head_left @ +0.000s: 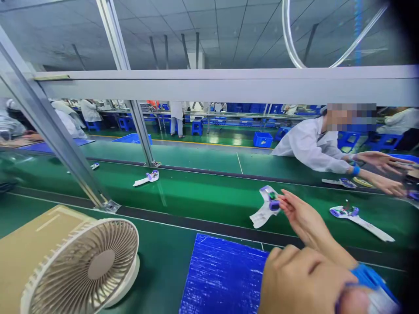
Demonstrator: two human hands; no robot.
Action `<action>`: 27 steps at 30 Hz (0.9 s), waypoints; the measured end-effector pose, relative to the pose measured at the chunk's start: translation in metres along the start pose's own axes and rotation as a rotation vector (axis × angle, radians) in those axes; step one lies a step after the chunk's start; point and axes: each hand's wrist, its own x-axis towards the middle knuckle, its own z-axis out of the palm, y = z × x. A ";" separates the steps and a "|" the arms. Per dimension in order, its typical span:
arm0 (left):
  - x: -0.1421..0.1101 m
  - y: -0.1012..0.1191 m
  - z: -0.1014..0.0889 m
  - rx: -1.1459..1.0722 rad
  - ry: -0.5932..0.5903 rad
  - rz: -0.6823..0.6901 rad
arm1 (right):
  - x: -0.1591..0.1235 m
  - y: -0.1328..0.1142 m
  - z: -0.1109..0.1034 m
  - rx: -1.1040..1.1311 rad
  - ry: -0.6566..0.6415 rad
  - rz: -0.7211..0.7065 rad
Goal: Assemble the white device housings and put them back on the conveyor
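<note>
My right hand (306,220) reaches over the green conveyor belt, its fingertips pinching the edge of a white plastic housing (262,213) with purple parts and a small green piece. In front of its forearm, my left hand (294,281) is closed in a fist near the lower right. Whatever the left fingers hold, if anything, is hidden. A blue band (373,279) shows by the wrists, partly blurred. To the right on the belt lies another white housing (369,226) with a long handle and purple parts.
A blue mat (222,279) lies in front, left of my hands. A beige fan (101,264) stands beside cardboard (36,244). More housings (149,178) rest along the belt (196,196). Metal posts (140,131) carry a crossbar (212,87). A co-worker (314,144) reaches across opposite.
</note>
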 end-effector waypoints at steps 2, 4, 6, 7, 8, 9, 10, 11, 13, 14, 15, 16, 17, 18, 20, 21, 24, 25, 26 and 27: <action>0.000 -0.006 0.000 0.111 -0.118 -0.030 | -0.040 0.010 -0.019 0.074 0.117 -0.051; 0.000 -0.021 0.005 0.251 -0.247 -0.050 | -0.079 0.028 -0.036 0.060 0.180 -0.017; -0.002 -0.041 0.013 0.350 -0.371 -0.094 | -0.109 0.048 -0.047 0.056 0.208 0.062; -0.003 -0.050 0.017 0.380 -0.423 -0.127 | -0.120 0.056 -0.050 0.056 0.219 0.094; -0.003 -0.058 0.020 0.403 -0.464 -0.157 | -0.128 0.062 -0.052 0.054 0.228 0.111; -0.002 -0.065 0.023 0.425 -0.489 -0.185 | -0.133 0.065 -0.054 0.046 0.233 0.112; -0.001 -0.070 0.024 0.443 -0.497 -0.206 | -0.135 0.067 -0.054 0.035 0.229 0.100; 0.001 -0.074 0.025 0.455 -0.492 -0.221 | -0.136 0.067 -0.055 0.029 0.215 0.082; 0.002 -0.079 0.020 0.454 -0.444 -0.235 | -0.134 0.064 -0.057 0.052 0.162 0.056; 0.000 -0.082 0.015 0.452 -0.400 -0.244 | -0.132 0.062 -0.059 0.077 0.131 0.055; -0.006 -0.086 0.007 0.454 -0.343 -0.255 | -0.130 0.060 -0.060 0.103 0.102 0.067; -0.015 -0.092 -0.003 0.464 -0.276 -0.270 | -0.129 0.058 -0.062 0.124 0.078 0.085; -0.028 -0.099 -0.017 0.493 -0.196 -0.291 | -0.127 0.057 -0.064 0.135 0.063 0.105; -0.044 -0.107 -0.032 0.532 -0.113 -0.324 | -0.126 0.055 -0.066 0.137 0.054 0.123; -0.084 -0.124 -0.069 0.691 0.106 -0.468 | -0.126 0.052 -0.068 0.127 0.034 0.152; -0.105 -0.132 -0.087 0.803 0.239 -0.585 | -0.125 0.050 -0.068 0.122 0.024 0.160; -0.152 -0.147 -0.132 1.074 0.610 -1.018 | -0.125 0.045 -0.068 0.100 0.014 0.154; -0.160 -0.150 -0.142 1.124 0.699 -1.119 | -0.125 0.043 -0.069 0.086 0.021 0.146; -0.165 -0.151 -0.150 1.150 0.769 -1.202 | -0.124 0.042 -0.070 0.068 0.028 0.141; -0.166 -0.152 -0.156 1.152 0.811 -1.256 | -0.124 0.042 -0.071 0.044 0.030 0.140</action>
